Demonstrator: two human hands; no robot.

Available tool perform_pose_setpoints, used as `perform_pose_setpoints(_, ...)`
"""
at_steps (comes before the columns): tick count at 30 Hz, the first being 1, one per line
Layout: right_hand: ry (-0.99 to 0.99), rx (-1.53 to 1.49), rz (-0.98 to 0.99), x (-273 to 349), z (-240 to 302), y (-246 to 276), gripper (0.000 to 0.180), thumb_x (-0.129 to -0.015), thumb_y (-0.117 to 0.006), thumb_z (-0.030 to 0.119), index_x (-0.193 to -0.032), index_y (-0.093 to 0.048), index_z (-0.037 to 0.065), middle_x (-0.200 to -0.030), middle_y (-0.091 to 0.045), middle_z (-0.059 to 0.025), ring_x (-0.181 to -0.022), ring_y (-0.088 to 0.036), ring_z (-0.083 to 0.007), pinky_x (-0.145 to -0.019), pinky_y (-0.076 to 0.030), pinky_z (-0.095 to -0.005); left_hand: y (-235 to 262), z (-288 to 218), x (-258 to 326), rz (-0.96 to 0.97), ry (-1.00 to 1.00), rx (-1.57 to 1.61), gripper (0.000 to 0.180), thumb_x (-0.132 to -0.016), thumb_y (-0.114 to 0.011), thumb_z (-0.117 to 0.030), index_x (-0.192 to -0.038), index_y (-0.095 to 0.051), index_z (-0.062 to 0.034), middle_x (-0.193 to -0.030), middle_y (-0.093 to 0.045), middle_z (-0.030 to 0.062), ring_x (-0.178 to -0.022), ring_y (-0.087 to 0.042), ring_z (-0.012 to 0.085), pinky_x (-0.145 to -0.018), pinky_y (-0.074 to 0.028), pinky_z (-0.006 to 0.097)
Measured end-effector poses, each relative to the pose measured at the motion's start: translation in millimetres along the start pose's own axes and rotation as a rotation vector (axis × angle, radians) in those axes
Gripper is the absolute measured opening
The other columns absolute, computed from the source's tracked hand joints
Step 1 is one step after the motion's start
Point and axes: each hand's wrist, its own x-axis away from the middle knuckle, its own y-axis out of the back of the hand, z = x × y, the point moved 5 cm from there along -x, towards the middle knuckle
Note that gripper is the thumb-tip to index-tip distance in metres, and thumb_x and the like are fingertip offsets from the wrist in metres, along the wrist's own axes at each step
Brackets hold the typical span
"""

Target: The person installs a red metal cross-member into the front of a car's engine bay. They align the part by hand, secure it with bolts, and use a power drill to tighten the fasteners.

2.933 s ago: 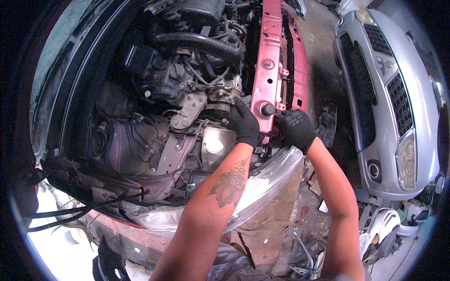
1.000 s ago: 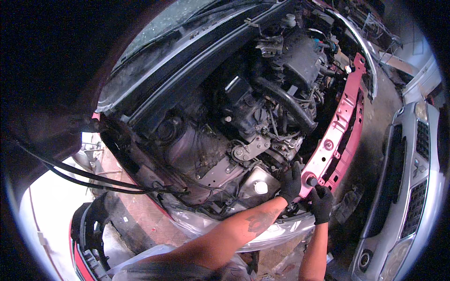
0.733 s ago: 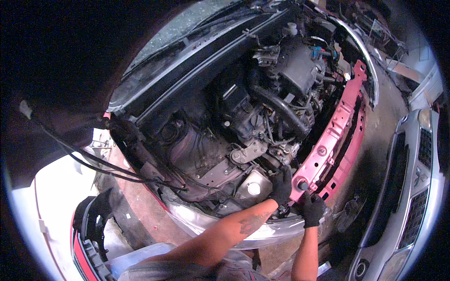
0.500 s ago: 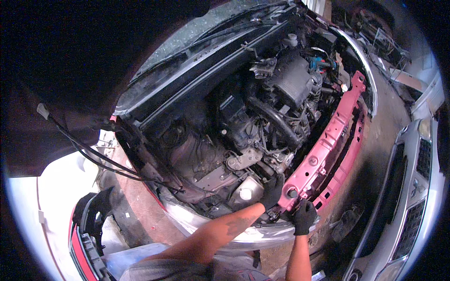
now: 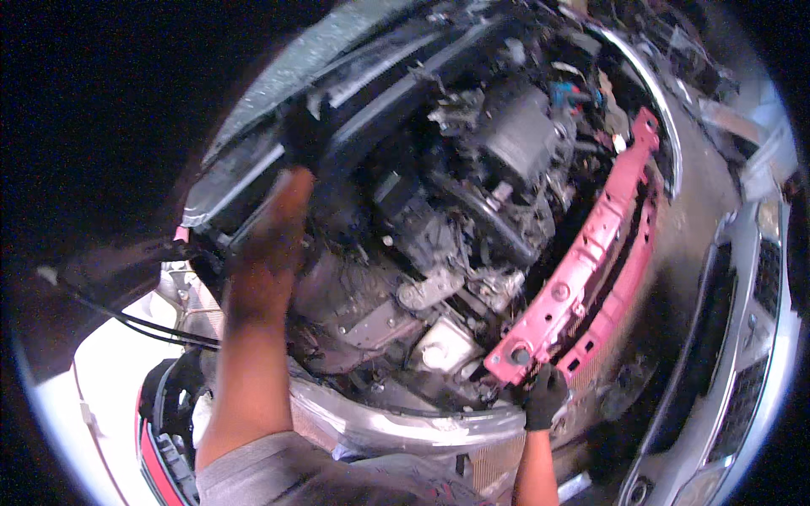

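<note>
A long pink metal radiator support panel [image 5: 593, 239] lies across the front of the open engine bay, with round holes and a lower rail. My right hand [image 5: 547, 398], in a dark glove, is closed at the panel's near end; the panel partly hides its fingertips. My left hand [image 5: 309, 135], also dark-gloved, is raised over the far left of the bay, close to the windscreen cowl [image 5: 384, 108]. Motion and shadow smear its fingers, so whether it holds anything does not show. Between my arms sits a whitish reservoir with a cap [image 5: 445, 346].
The engine [image 5: 515, 135] fills the middle of the bay. A headlight [image 5: 422, 428] runs along the near edge. Black cables [image 5: 139, 325] hang at the left, above a detached bumper [image 5: 156, 438]. A silver car's front [image 5: 742, 337] stands close on the right.
My left hand has left the panel's near end and swung up and leftward over the engine bay. My right hand stays at the panel. The whole view has shifted slightly.
</note>
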Motion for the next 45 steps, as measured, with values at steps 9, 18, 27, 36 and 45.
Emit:
perform_pose_setpoints(9,-0.012,0.027,0.038,-8,14,6,0.033,-0.099,-0.056,0.025,-0.076,-0.058,0.001,-0.065,-0.052,-0.0008,-0.061,-0.046,-0.0096,-0.056,-0.038,-0.031,-93,64,1,0.68,-0.452,-0.308,0.026,-0.094,-0.051,-0.025,-0.11,-0.069,-0.0157,-0.101,-0.07,0.0148,-0.095,-0.066,0.0356,-0.087,-0.052,0.046)
perform_pose_setpoints(18,-0.113,0.011,0.063,-3,21,6,0.029,-0.097,-0.054,0.026,-0.082,-0.064,0.003,-0.076,-0.062,-0.0145,-0.071,-0.059,-0.0294,-0.068,-0.046,-0.0423,-121,116,-7,0.737,-0.633,-0.196,0.032,-0.092,-0.051,-0.018,-0.12,-0.066,-0.0197,-0.107,-0.069,0.0152,-0.095,-0.066,0.0347,-0.085,-0.051,0.045)
perform_pose_setpoints(27,0.126,0.119,0.005,1,13,4,0.006,-0.087,-0.06,0.013,-0.09,-0.06,0.008,-0.083,-0.059,-0.0132,-0.074,-0.058,-0.0322,-0.062,-0.046,-0.0444,-78,107,14,0.447,-0.524,-0.263,0.042,-0.09,-0.063,-0.028,-0.128,-0.06,-0.0103,-0.122,-0.063,0.0197,-0.111,-0.06,0.0371,-0.094,-0.048,0.047)
perform_pose_setpoints(36,0.107,-0.001,-0.104,-1,30,14,0.014,-0.091,-0.058,0.018,-0.084,-0.058,0.005,-0.078,-0.059,-0.0142,-0.07,-0.058,-0.0333,-0.062,-0.046,-0.0447,162,-150,141,0.355,-0.631,0.381,0.022,-0.094,-0.057,-0.022,-0.109,-0.062,-0.0073,-0.103,-0.062,0.0153,-0.097,-0.059,0.0314,-0.086,-0.046,0.044)
perform_pose_setpoints(45,0.015,-0.367,0.439,52,111,-6,0.033,-0.096,-0.058,0.024,-0.118,-0.063,-0.001,-0.098,-0.068,-0.0127,-0.09,-0.064,-0.019,-0.083,-0.05,-0.0341,265,-263,301,1.229,0.192,1.159,0.025,-0.093,-0.061,-0.023,-0.102,-0.063,-0.0003,-0.098,-0.064,0.0178,-0.09,-0.06,0.033,-0.081,-0.047,0.041)
